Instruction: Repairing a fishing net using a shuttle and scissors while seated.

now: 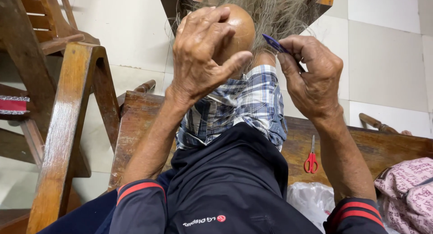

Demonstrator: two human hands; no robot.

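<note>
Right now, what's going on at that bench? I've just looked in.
A person sits on a wooden bench, one knee raised. The left hand is cupped over the knee, pressing fine pale fibres against it. The right hand pinches a small blue flat tool between thumb and fingers, its tip in the fibres. Red-handled scissors lie untouched on the bench, with a white plastic bag and a pink patterned bag nearby. A wooden chair stands to the left.

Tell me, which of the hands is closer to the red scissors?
Right. The right hand is raised above the red scissors, holding a small blue tool. The left hand grips a knee, farther away across the lap.
</note>
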